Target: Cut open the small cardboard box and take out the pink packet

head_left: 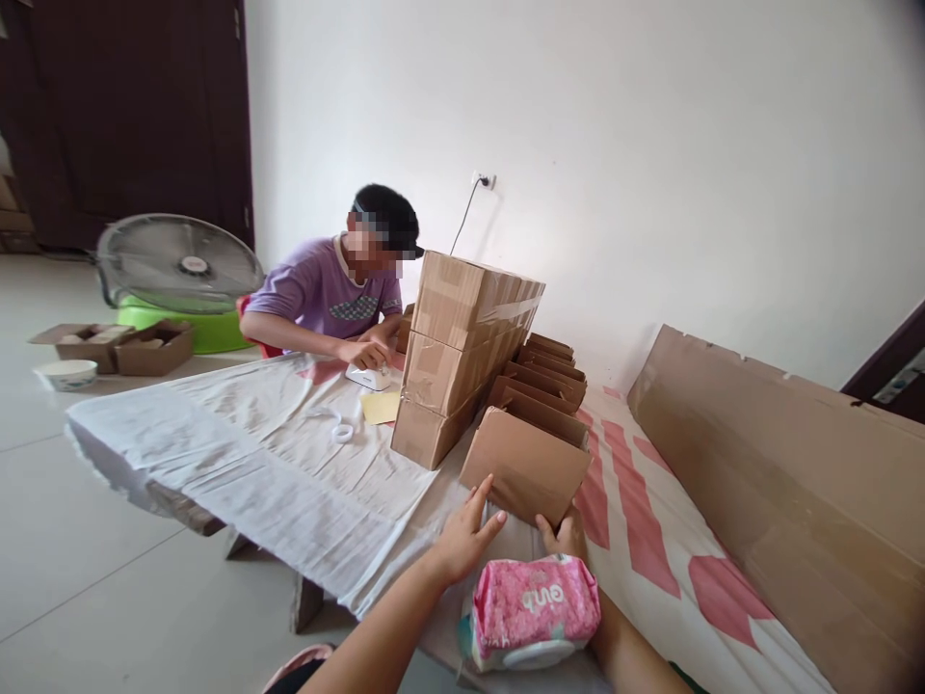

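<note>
A brown cardboard box stands tilted at the near end of a row of open boxes on the cloth-covered table. My left hand has its fingers spread, with the fingertips against the lower left of this box. At its lower right corner, my right hand grips the cardboard; some of those fingers are hidden behind the edge. Just in front of both hands lies a pink pack of wipes, overlapping my right wrist in view. Left of the row rises a stack of taped boxes.
A co-worker in a purple shirt sits across the table, hands at a small white device. Nearby lie a yellow sheet and a white tape roll. A large cardboard panel borders the right. A fan stands back left.
</note>
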Tool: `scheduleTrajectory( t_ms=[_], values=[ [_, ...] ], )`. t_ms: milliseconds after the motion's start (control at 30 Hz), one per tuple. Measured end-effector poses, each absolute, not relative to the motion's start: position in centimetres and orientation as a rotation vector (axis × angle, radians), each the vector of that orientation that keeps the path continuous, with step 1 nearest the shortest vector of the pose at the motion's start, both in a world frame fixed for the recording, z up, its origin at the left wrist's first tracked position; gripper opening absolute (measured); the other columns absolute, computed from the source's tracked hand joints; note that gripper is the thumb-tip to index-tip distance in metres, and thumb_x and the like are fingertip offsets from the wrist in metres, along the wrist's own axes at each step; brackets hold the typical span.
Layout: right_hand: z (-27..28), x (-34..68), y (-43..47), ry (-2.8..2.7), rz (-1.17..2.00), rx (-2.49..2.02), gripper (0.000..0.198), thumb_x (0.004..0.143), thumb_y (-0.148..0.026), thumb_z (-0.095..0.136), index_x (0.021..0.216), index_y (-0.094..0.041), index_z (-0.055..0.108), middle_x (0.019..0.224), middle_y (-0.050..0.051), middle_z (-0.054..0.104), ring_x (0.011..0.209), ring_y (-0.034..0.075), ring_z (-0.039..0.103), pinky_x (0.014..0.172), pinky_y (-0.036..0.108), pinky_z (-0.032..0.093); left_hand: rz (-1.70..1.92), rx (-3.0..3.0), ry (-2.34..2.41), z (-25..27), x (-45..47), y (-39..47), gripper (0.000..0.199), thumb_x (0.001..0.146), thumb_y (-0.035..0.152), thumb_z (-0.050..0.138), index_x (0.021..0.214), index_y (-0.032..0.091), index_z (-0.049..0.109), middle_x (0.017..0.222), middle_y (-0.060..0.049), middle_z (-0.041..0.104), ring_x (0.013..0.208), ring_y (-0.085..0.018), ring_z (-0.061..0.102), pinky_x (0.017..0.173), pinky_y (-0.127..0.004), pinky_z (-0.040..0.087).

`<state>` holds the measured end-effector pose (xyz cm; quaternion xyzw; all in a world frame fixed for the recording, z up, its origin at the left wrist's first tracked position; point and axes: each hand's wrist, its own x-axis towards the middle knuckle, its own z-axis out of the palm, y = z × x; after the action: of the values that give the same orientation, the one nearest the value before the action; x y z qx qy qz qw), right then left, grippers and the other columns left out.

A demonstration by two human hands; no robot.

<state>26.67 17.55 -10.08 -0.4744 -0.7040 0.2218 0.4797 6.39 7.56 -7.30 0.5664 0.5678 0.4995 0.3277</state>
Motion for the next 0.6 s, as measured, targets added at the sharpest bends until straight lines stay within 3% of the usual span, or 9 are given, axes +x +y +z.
scheduleTrajectory(
  t_ms=[133,267,400,500,600],
  values=[
    [-9.9,26.9,16.7,-1.634,0.52,-1.271,0.055,0.07,-0.057,0.067,0.109,-0.021,0.056,0.112,0.017,0.067,0.107,0.036,0.063,0.086,0.045,0.048,1.24,1.494,1.418,-6.3,6.7,6.8,0.079,0.082,0.066,0.048,0.146,0.019,0.038,0.157,-0.012,0.033,0.147,-0.027,0.024,0.121,-0.046,0.014],
    [-9.7,26.8,16.2,-1.606,0.542,-1.289,0.052,0.071,-0.054,0.068,0.109,-0.021,0.054,0.109,0.016,0.069,0.098,0.034,0.067,0.078,0.042,0.051,1.155,1.488,1.196,-4.2,5.8,4.9,0.082,0.08,0.074,0.045,0.146,0.026,0.039,0.153,-0.011,0.041,0.141,-0.028,0.037,0.114,-0.047,0.032],
    [-9.5,26.6,16.0,-1.6,0.566,-1.28,0.041,0.072,-0.048,0.069,0.103,-0.023,0.057,0.102,0.012,0.073,0.093,0.031,0.069,0.074,0.037,0.053,1.049,1.545,0.807,-2.4,4.6,2.4,0.109,0.06,0.079,0.065,0.15,0.03,0.027,0.155,-0.013,0.036,0.143,-0.032,0.031,0.113,-0.051,0.03],
    [-9.3,26.6,15.8,-1.59,0.558,-1.28,0.038,0.071,-0.045,0.07,0.1,-0.024,0.057,0.097,0.01,0.074,0.089,0.029,0.07,0.072,0.035,0.054,0.896,1.801,0.946,-1.8,5.2,0.6,0.128,0.042,0.063,0.086,0.15,0.029,0.026,0.16,-0.013,0.021,0.146,-0.037,0.021,0.116,-0.053,0.022],
    [-9.1,26.6,15.6,-1.59,0.553,-1.275,0.04,0.071,-0.046,0.069,0.101,-0.022,0.056,0.102,0.01,0.073,0.091,0.028,0.07,0.072,0.034,0.054,0.805,1.878,1.267,-1.6,6.6,-0.6,0.124,0.039,0.036,0.092,0.147,0.027,0.03,0.156,-0.015,0.024,0.138,-0.039,0.036,0.113,-0.049,0.03]
  ],
)
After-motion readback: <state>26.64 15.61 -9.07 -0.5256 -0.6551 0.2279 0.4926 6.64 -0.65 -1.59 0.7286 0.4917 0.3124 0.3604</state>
